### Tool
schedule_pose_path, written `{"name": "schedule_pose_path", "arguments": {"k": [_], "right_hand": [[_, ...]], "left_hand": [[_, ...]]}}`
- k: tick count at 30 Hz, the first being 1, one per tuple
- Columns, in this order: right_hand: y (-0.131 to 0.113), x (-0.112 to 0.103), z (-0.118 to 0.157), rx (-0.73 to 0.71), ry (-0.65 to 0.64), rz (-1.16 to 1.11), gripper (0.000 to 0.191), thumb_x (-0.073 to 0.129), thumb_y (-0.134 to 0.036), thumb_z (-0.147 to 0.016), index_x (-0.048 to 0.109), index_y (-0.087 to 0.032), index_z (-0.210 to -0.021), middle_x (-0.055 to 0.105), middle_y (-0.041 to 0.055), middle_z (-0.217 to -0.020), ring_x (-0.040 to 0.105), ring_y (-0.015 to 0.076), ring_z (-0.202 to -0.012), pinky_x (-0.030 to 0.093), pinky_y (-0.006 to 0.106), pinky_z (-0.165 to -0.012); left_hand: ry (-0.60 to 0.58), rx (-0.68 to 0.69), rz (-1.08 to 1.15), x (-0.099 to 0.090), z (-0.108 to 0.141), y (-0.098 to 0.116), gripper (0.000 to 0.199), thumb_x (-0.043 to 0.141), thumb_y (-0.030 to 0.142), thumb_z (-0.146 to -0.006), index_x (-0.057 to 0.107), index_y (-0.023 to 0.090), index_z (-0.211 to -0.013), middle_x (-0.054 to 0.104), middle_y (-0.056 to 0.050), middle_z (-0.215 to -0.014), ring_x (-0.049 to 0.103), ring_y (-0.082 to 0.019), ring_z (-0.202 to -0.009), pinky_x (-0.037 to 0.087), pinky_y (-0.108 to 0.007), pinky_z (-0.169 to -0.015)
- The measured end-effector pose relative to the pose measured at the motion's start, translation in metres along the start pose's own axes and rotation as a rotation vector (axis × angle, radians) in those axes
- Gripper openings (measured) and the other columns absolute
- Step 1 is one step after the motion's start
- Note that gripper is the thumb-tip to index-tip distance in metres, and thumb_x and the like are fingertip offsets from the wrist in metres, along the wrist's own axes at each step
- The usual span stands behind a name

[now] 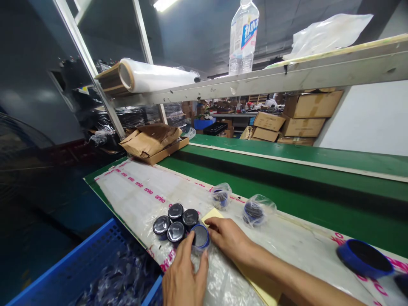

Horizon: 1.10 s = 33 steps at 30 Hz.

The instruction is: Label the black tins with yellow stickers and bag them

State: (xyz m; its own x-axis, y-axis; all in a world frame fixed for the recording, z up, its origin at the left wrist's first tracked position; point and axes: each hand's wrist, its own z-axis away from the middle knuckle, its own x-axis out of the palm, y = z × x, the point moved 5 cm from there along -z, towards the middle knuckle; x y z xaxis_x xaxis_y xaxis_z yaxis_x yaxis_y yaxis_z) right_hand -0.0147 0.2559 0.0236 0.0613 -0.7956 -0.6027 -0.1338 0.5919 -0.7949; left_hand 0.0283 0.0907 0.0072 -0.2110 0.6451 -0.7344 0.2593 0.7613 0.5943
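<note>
My left hand (184, 272) has its index finger and thumb around the near left side of a round piece (200, 236) with a blue rim and a grey top. Clear plastic film shows around the lower part of that piece. From the other side, the curled fingers of my right hand (228, 238) come close to its rim, over a strip of yellow paper (210, 215); whatever they pinch is hidden. Several round pieces with shiny black tops (176, 232) stand grouped just left of it. Beyond my hands lie two bagged blue-rimmed pieces, one bagged piece (220, 198) left of another bagged piece (254, 212).
A blue crate (95, 250) with plastic-wrapped items sits below the bench edge at left. Another blue-rimmed piece (365, 258) lies at right. A green conveyor (287, 174) runs behind the printed sheet. Overhead, a shelf (210, 89) bears a film roll (159, 76) and a bottle (244, 40).
</note>
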Motion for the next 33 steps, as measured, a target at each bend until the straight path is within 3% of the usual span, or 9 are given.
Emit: {"name": "schedule_pose_path", "arguments": {"k": [7,12,17,19,23,26,30,33], "right_hand": [[0.002,-0.005,-0.008,0.058,0.089,-0.013,0.032,0.052,-0.002,-0.076,0.071,-0.015,-0.099,0.07,0.0011,-0.078,0.062,0.016,-0.071,0.041,0.022,-0.065],[-0.001,-0.016,0.007,0.031,0.097,-0.077,0.025,0.052,-0.002,-0.073,0.068,-0.016,-0.085,0.066,-0.0017,-0.071,0.058,0.0141,-0.066,0.038,0.021,-0.061],[0.012,-0.013,0.017,0.043,0.131,-0.151,0.024,0.048,-0.003,-0.073,0.06,-0.017,-0.088,0.062,-0.0032,-0.068,0.054,0.0127,-0.062,0.036,0.02,-0.056],[0.011,-0.014,0.019,0.025,0.14,-0.174,0.022,0.048,-0.005,-0.074,0.059,-0.017,-0.088,0.061,-0.0032,-0.07,0.055,0.0129,-0.063,0.037,0.02,-0.058],[-0.001,-0.028,0.031,-0.08,0.198,-0.151,0.017,0.049,-0.01,-0.074,0.059,-0.019,-0.085,0.063,-0.0012,-0.076,0.057,0.0153,-0.069,0.04,0.024,-0.063],[-0.005,-0.038,0.042,-0.096,0.252,-0.087,0.012,0.047,-0.018,-0.084,0.058,-0.02,-0.088,0.065,0.0019,-0.081,0.059,0.0181,-0.073,0.043,0.028,-0.068],[0.005,-0.033,0.043,0.033,0.19,0.012,0.036,0.051,-0.037,-0.097,0.058,-0.015,-0.124,0.069,0.0119,-0.112,0.067,0.0234,-0.092,0.048,0.035,-0.084],[0.007,-0.024,0.031,0.06,0.071,0.159,0.035,0.054,-0.026,-0.095,0.062,-0.014,-0.127,0.072,0.0113,-0.114,0.069,0.022,-0.098,0.048,0.029,-0.082]], "left_hand": [[0.009,0.011,0.117,0.001,-0.006,0.005,0.032,0.059,0.036,-0.091,0.064,0.026,-0.12,0.068,-0.007,-0.119,0.067,-0.019,-0.076,0.055,-0.032,-0.072],[0.038,0.103,0.049,0.006,-0.003,0.016,0.03,0.06,0.027,-0.085,0.065,0.027,-0.115,0.064,-0.008,-0.127,0.07,-0.026,-0.102,0.058,-0.037,-0.083],[0.019,0.032,0.057,0.018,-0.003,0.015,0.069,0.069,0.029,-0.08,0.043,0.024,-0.144,0.061,-0.011,-0.132,0.063,-0.03,-0.12,0.057,-0.045,-0.094],[-0.008,0.04,0.059,0.021,-0.004,0.017,0.072,0.07,0.032,-0.081,0.041,0.023,-0.146,0.06,-0.013,-0.134,0.06,-0.031,-0.125,0.056,-0.046,-0.097],[-0.015,0.072,0.031,0.014,-0.008,0.027,0.052,0.063,0.03,-0.085,0.053,0.024,-0.136,0.061,-0.012,-0.13,0.061,-0.03,-0.12,0.057,-0.046,-0.094],[-0.01,0.088,0.053,0.008,-0.009,0.033,0.051,0.065,0.026,-0.082,0.057,0.026,-0.132,0.06,-0.009,-0.131,0.058,-0.029,-0.123,0.053,-0.048,-0.1],[-0.066,-0.004,0.204,0.008,-0.008,0.024,0.055,0.073,0.035,-0.078,0.059,0.023,-0.13,0.061,-0.01,-0.133,0.057,-0.03,-0.125,0.05,-0.048,-0.104],[-0.11,-0.143,0.366,0.01,-0.007,0.012,0.056,0.069,0.048,-0.081,0.059,0.021,-0.128,0.061,-0.012,-0.131,0.061,-0.029,-0.118,0.056,-0.04,-0.088]]}}
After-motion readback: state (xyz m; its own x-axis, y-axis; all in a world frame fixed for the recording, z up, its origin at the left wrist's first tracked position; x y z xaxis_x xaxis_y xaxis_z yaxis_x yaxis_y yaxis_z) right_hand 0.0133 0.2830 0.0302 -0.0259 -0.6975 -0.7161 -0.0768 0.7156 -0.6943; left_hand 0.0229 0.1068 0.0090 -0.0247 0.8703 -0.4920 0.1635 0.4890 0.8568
